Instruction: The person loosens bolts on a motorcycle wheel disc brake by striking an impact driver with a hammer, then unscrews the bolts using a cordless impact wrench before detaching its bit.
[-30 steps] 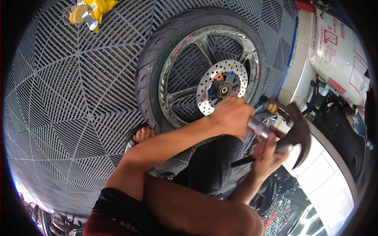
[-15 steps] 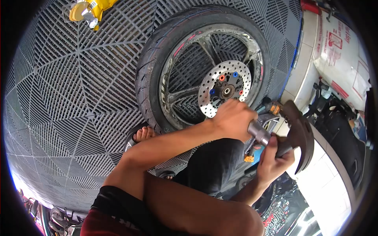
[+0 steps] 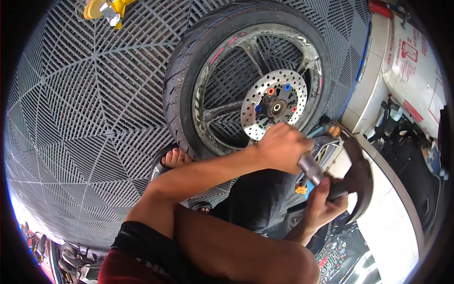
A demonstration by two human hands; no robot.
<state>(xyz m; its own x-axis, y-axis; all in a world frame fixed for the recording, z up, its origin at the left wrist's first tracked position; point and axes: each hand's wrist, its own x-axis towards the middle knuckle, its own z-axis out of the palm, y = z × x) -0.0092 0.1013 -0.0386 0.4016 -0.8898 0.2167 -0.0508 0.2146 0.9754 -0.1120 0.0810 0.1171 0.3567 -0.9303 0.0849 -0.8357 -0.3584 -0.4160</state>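
My left hand (image 3: 283, 147) is closed in a fist at the end of a bare silver metal cylinder (image 3: 310, 169). Lower right, my right hand (image 3: 324, 206) wraps the dark neck of a hammer (image 3: 360, 182), thumb along its near side. Cylinder and neck lie in one line; the right fingers cover where they meet. The hammer's broad curved head points away to the right. Beyond my left hand lies a motorcycle wheel (image 3: 208, 113) on its side, with a drilled brake disc (image 3: 249, 123) and red and blue bolt rings. My left hand overlaps the disc's lower edge in view.
Grey slatted floor tiles (image 3: 71, 109) spread under the wheel. A yellow packet (image 3: 124, 8) lies at the top left. To the right stand a white tiled ledge (image 3: 395, 217), a white printed sack (image 3: 409, 71) and dark motorcycle parts (image 3: 406, 161). My sandalled foot (image 3: 175, 158) touches near the tyre.
The view has shifted a little, so the wheel sits slightly farther right and higher. The hammer head and my right hand have moved slightly left. Both grips stay the same.
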